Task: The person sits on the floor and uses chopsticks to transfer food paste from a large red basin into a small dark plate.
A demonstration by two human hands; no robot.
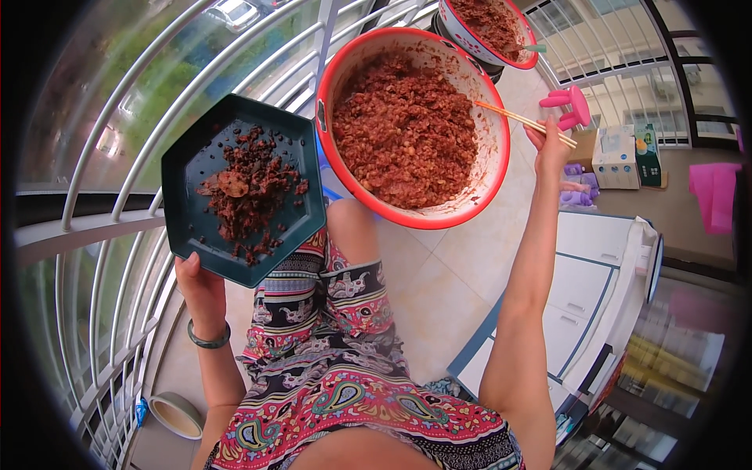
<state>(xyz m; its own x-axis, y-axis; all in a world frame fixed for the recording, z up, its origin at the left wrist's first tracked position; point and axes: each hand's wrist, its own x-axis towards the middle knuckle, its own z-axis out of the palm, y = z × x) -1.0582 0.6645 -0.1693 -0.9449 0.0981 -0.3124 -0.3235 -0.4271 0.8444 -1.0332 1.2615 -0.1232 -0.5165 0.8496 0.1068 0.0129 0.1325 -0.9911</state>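
Observation:
My left hand grips the near edge of a dark green hexagonal plate, with its thumb on the rim. A heap of dark red, crumbly food lies on the plate, with small dark bits around it. My right hand holds a pair of chopsticks, whose reddened tips are over the right inner wall of a large white enamel basin with a red rim. Coarse red mash fills much of this basin. The plate is left of the basin, close to its rim.
A second enamel basin of red mash stands beyond, with a green handle sticking out. White railings curve along the left. At right are a pink stool, boxes and a white cabinet. A roll of tape lies lower left.

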